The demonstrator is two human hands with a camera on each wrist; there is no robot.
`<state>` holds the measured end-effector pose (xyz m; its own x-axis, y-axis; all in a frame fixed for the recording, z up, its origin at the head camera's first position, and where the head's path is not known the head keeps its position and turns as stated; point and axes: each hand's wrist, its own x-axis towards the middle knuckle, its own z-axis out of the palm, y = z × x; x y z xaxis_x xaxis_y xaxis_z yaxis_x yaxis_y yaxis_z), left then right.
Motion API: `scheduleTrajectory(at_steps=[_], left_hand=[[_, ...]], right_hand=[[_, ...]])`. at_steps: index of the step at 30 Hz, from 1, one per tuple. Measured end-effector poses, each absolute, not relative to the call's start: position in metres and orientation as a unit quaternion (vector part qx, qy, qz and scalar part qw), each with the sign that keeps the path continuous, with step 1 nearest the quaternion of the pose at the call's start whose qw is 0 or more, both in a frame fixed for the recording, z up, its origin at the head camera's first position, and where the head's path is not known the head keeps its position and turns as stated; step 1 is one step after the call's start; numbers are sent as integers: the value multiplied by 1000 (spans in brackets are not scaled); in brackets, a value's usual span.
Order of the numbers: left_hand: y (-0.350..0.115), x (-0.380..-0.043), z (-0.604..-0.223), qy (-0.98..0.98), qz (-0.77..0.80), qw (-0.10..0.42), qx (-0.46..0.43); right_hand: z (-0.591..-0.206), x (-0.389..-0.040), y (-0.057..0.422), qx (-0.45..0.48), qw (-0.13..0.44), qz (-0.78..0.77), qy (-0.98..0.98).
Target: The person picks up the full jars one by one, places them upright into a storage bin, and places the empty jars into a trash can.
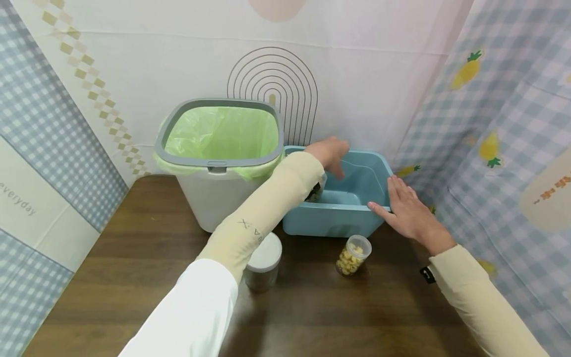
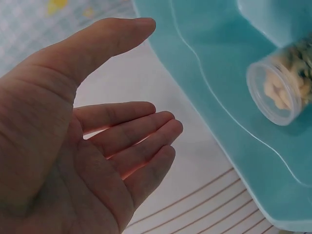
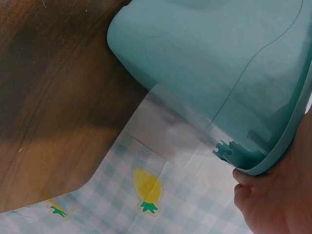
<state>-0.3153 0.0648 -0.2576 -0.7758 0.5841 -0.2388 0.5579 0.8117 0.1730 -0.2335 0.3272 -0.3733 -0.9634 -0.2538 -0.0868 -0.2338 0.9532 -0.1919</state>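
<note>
Head view: left hand (image 1: 329,152) wide and empty over blue bin (image 1: 332,220), right hand (image 1: 410,210) straight-fingered on its rim (image 1: 350,208).

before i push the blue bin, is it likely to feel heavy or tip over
The blue bin is probably light for its size, since its walls look thin. Tipping seems unlikely with gentle pushing, because its body is low and wide. The clear jar inside it has a round side, so it may roll if jolted.

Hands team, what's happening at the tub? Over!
Left hand above tub, holding nothing. Right hand touching tub. Jar inside, partly behind sleeve in head view.
</note>
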Motion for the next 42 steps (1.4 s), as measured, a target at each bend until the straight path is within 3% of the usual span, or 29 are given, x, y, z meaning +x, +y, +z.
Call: scheduleTrajectory(at_steps=[14, 23, 42], left_hand=[[86, -274, -248, 933, 36, 119, 338], [91, -245, -243, 922, 33, 146, 358], [92, -206, -298, 901, 24, 159, 402]], right_hand=[[-374, -234, 327, -131, 62, -91, 985], [-374, -237, 329, -136, 71, -87, 984], [-375, -237, 333, -145, 72, -83, 983]])
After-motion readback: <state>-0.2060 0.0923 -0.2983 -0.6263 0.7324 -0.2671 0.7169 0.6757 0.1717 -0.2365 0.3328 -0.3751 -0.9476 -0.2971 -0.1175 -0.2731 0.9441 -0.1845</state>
